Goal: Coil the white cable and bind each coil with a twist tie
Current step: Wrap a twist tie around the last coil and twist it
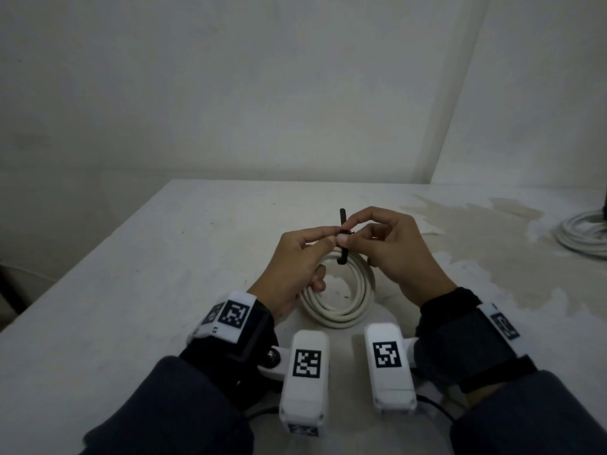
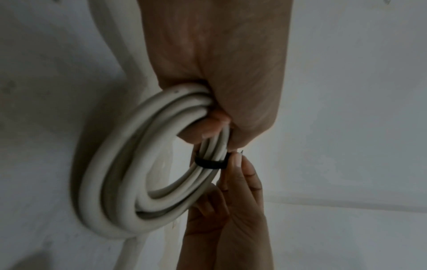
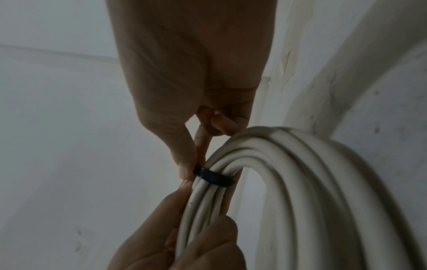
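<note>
A coil of white cable (image 1: 340,310) lies on the white table (image 1: 147,274) in front of me. A black twist tie (image 1: 343,249) wraps the coil's far side, and one end of it sticks up. My left hand (image 1: 331,236) grips the coil's strands beside the tie, its lower fingers curled round them. My right hand (image 1: 353,229) pinches the tie between thumb and forefinger. The left wrist view shows the tie (image 2: 210,162) banding the strands of the coil (image 2: 110,182). In the right wrist view, the tie (image 3: 215,178) rings the cable (image 3: 300,182) at the right thumb tip.
A second coil of white cable (image 1: 583,239) lies at the table's far right, by a dark object (image 1: 603,208) at the frame edge. Pale stains (image 1: 476,231) mark the tabletop on the right. The table's left edge runs diagonally; walls stand behind.
</note>
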Tool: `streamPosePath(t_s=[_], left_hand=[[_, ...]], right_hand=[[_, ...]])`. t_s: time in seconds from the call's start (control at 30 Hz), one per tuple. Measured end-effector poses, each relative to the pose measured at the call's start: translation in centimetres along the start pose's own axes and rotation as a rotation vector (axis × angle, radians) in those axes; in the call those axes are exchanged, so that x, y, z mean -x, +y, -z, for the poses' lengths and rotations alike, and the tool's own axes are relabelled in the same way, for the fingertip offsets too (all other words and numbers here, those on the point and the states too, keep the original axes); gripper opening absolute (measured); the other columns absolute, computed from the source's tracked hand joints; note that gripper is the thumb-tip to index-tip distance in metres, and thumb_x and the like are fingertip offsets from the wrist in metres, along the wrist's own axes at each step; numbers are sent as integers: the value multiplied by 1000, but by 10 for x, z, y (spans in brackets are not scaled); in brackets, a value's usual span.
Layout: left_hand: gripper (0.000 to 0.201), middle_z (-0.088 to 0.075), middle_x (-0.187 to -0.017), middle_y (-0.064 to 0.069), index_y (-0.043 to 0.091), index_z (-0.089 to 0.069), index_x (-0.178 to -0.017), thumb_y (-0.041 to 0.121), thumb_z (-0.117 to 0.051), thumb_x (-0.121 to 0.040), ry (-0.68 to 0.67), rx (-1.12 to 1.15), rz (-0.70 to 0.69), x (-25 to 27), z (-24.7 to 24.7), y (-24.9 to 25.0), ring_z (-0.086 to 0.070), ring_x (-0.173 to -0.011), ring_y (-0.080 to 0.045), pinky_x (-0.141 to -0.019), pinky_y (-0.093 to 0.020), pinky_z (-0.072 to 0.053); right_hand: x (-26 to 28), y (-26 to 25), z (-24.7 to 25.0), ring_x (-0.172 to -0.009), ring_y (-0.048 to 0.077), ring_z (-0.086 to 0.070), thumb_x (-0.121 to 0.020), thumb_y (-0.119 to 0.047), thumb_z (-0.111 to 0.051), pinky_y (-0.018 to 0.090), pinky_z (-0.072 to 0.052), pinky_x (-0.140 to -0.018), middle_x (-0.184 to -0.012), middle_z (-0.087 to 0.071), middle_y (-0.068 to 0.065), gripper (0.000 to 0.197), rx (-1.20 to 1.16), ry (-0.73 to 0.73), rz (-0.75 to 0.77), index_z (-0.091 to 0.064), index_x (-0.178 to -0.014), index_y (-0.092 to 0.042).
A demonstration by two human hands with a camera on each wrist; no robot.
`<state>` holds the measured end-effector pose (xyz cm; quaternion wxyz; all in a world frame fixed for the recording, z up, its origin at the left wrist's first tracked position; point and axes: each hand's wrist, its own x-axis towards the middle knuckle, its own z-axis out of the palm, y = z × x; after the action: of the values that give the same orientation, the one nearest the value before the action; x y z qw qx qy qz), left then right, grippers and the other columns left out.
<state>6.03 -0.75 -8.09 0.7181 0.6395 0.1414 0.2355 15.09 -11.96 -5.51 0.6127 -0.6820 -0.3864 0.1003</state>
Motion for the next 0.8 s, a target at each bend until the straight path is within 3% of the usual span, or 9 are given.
streamPosePath(t_s=[0.07,0.13,0.2,0.27,0.43,0.53,0.63,0.73,0.8], left_hand=[[23,-61,-67,1,8,-69,-110,7,-50,-96,5,16,4,1,0,1,-30,-36,-7,-36,-16,-31],[22,-62,-61,7,10,-69,-107,8,-50,-97,0,15,5,1,0,1,-31,-36,-7,-36,-16,-31],[21,-61,-61,7,14,-70,-101,8,-50,-97,-9,5,4,3,-1,2,-30,-37,-8,-36,-17,-31],[21,-59,-61,5,14,-70,-100,9,-50,-97,-11,-2,3,4,-1,3,-30,-37,-8,-36,-17,-31],[21,-51,-51,9,7,-67,-109,9,-49,-97,-31,-29,13,4,-3,3,-29,-35,-7,-35,-16,-30],[21,-42,-60,-2,11,-69,-106,10,-49,-97,-74,-96,9,5,-4,6,-28,-37,-8,-36,-17,-30],[23,-39,-59,-2,12,-69,-107,11,-47,-98,-103,-178,-12,5,-3,7,-29,-36,-7,-37,-17,-32],[26,-54,-56,2,7,-68,-109,14,-45,-99,-91,-205,10,4,-2,7,-30,-37,-9,-37,-18,-34],[27,-69,-74,-9,7,-68,-107,16,-44,-100,-89,-209,42,2,-2,6,-29,-39,-12,-38,-18,-35]], right_hand=[[-1,1,-1,-51,7,-57,-78,-7,-76,14,-43,-50,-61,-64,7,21,15,11,-10,-69,-97,-14],[-4,4,-2,-58,11,-54,-80,-13,-75,20,-45,-55,-65,-57,3,28,67,42,-34,-67,-106,-19],[-6,5,-3,-62,13,-43,-83,-20,-72,24,-37,-56,-66,-44,2,16,85,82,-67,-69,-99,-20],[-6,5,-1,-64,17,-41,-86,-22,-68,21,-35,-53,-71,-48,9,3,35,85,-126,-71,-87,-20],[-4,4,4,-57,-7,-54,-84,-14,-69,7,-39,-53,-72,-66,-2,10,-50,72,-137,-72,-76,-10],[-6,9,7,-64,-7,-59,-79,-11,-75,6,-41,-57,-80,-68,1,5,-76,165,-116,-73,-75,-8],[-7,10,6,-64,-7,-60,-76,-7,-77,5,-42,-58,-80,-65,1,7,-103,251,-73,-71,-71,-7],[-6,5,3,-58,-4,-62,-76,-2,-76,5,-42,-56,-77,-60,2,7,-136,284,-19,-71,-72,-1],[-5,3,1,-56,-2,-62,-77,0,-74,6,-43,-55,-75,-58,4,5,-156,271,5,-70,-73,0]])
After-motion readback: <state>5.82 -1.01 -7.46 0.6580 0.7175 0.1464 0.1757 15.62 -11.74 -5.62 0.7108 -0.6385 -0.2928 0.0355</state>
